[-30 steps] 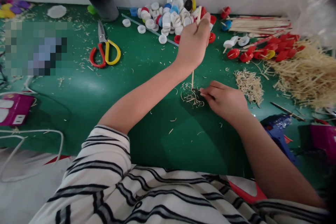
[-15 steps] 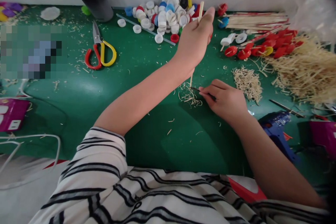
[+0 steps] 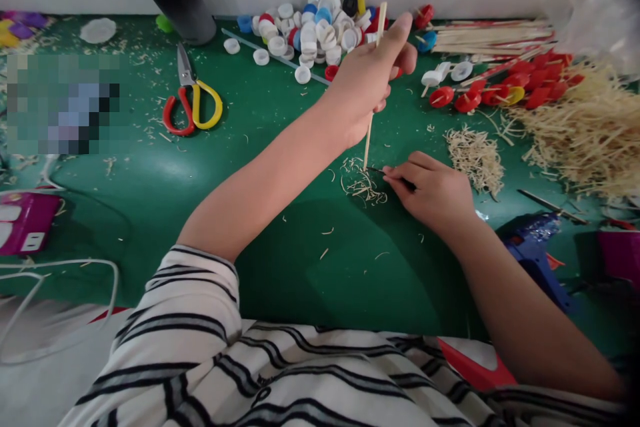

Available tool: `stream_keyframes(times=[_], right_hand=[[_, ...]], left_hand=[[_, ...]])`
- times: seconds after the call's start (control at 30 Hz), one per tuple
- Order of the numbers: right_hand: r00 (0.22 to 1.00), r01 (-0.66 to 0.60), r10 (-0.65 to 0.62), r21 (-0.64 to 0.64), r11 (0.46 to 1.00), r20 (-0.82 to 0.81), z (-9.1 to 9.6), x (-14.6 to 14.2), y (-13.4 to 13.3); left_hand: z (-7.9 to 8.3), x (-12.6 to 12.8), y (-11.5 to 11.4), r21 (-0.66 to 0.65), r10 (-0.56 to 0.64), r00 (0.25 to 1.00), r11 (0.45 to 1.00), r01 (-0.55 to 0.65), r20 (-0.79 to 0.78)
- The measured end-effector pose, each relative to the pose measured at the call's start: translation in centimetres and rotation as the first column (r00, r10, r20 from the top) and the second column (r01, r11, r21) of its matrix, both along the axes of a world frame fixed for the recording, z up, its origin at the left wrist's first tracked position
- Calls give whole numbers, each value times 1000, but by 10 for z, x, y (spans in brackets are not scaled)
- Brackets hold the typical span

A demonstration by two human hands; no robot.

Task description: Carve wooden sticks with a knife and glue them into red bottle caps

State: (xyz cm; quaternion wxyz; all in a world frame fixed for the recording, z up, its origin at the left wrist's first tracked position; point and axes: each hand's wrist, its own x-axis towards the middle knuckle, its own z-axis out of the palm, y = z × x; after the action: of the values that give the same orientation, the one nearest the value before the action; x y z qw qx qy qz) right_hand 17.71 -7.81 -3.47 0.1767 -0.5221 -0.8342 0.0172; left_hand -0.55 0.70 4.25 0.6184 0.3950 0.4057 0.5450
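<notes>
My left hand (image 3: 367, 83) is closed round a thin wooden stick (image 3: 369, 137), held upright with its lower tip on the green table (image 3: 150, 173). My right hand (image 3: 430, 190) is closed on a small dark blade (image 3: 376, 171) whose tip touches the foot of the stick. A small heap of pale wood shavings (image 3: 361, 185) lies just left of the blade. Part of the stick is hidden inside my left fist, and its top end pokes out above my fingers.
A pile of plastic bottle caps (image 3: 315, 33) lies at the back, with red-and-yellow scissors (image 3: 193, 97) to the left. Red caps on sticks (image 3: 500, 87), a bundle of sticks (image 3: 490, 37) and shavings heaps (image 3: 473, 157) lie right. A blue glue gun (image 3: 533, 253) sits near my right forearm.
My left hand has tilted and lifted slightly, so more of the stick shows below the fist. The right hand has stayed at the stick's foot with the blade.
</notes>
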Motion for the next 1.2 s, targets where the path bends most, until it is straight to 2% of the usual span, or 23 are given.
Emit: stream_keyframes(times=[0.27, 0.47, 0.77, 0.83, 0.9, 0.97, 1.1, 1.2], right_hand=[[1000, 1, -1, 8, 1000, -30, -5, 2, 2], [1000, -17, 17, 1, 1000, 1, -4, -4, 4], [995, -63, 65, -19, 998, 78, -2, -10, 5], [995, -57, 59, -28, 998, 83, -1, -7, 4], [996, -45, 48, -40, 998, 78, 0, -3, 3], [997, -40, 44, -53, 998, 70, 0, -2, 4], [996, -70, 75, -76, 995, 58, 0, -5, 7], [995, -76, 78, -50, 996, 55, -1, -9, 9]], left_hand=[[-1, -1, 5, -134, 80, 986, 989, -60, 146], [-3, 1, 7, -140, 131, 988, 983, -119, 86], [-13, 3, 10, -8, 105, 994, 994, -105, 32], [-20, 2, 12, 86, 76, 997, 993, -78, 18], [-29, 1, 14, 215, 67, 998, 975, -62, -15], [-38, 2, 16, 287, 67, 998, 956, -63, -6], [-49, 8, 21, 308, 113, 990, 942, -135, 88], [-48, 12, 23, 247, 77, 987, 963, -110, 140]])
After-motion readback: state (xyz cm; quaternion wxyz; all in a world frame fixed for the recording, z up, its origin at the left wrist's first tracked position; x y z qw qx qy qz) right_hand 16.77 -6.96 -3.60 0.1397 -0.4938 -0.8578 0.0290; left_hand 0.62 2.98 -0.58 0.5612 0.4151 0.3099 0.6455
